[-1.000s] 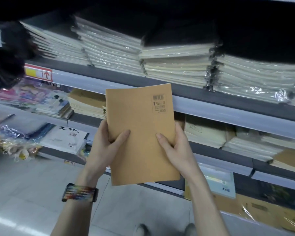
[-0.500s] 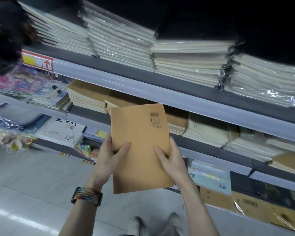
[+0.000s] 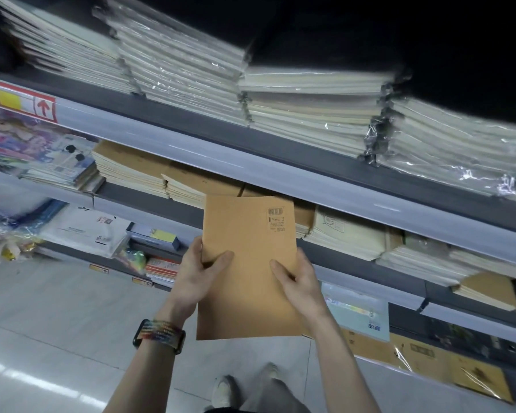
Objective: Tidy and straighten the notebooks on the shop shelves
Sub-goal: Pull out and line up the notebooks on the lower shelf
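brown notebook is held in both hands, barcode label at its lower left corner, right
No: the head view shows the barcode label at the upper right corner of the brown notebook. The left hand and right hand do hold it.

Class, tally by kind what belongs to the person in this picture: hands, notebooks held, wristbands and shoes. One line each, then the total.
hands: 2, the left hand and the right hand
brown notebook, held by both: 1
wristband: 1
shoes: 2
total: 6
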A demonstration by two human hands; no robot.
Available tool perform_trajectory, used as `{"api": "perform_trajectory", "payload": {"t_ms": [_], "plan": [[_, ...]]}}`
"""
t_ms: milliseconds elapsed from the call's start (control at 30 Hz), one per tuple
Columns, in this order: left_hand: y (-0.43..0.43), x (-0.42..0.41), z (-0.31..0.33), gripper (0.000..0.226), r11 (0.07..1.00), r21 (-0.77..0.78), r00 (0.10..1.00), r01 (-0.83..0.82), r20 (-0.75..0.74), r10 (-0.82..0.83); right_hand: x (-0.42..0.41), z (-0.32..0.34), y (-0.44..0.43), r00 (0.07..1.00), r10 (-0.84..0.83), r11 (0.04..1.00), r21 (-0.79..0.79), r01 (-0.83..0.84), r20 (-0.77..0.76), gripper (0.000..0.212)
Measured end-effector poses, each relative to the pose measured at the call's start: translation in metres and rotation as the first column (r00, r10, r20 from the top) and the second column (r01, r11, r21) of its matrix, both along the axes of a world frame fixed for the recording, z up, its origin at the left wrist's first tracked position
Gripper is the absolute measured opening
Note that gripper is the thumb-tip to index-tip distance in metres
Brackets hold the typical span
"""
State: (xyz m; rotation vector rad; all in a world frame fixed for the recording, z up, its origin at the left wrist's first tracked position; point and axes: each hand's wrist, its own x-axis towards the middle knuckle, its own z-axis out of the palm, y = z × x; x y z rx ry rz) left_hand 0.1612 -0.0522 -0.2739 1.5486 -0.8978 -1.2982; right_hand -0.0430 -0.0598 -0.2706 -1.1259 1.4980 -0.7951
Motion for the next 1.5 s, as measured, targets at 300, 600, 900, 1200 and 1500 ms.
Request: {"api": "perform_trajectory", "payload": {"t_ms": [300, 600, 900, 1200, 1500], "plan": [[-0.026, -0.033, 0.005, 0.046, 0.999, 0.002, 0.999, -0.049, 0.004, 0.049, -0.035, 0.005, -0.041, 0.997, 0.058, 0.998, 0.013, -0.059, 0.059, 0.033], [-0.039, -0.059, 0.007, 0.051, 0.998, -0.011, 0.997, -0.064, 0.052, 0.065, -0.059, 0.018, -0.073, 0.994, 0.057, 0.996, 0.060, -0.063, 0.095, 0.043], [-0.060, -0.069, 0.015, 0.036, 0.998, -0.018, 0.996, -0.062, 0.056, 0.063, -0.060, 0.017, -0.088, 0.997, -0.035, 0.994, 0.103, 0.027, 0.075, 0.005], [-0.093, -0.031, 0.023, 0.040, 0.998, 0.051, 0.999, 0.027, 0.040, -0.029, -0.028, 0.014, -0.107, 0.959, -0.238, 0.959, 0.192, 0.207, 0.152, 0.028], [-0.139, -0.007, 0.029, 0.025, 1.000, -0.003, 0.990, 0.023, 0.136, -0.022, 0.000, 0.014, -0.109, 0.922, -0.372, 0.923, 0.148, 0.355, 0.108, 0.031]]}}
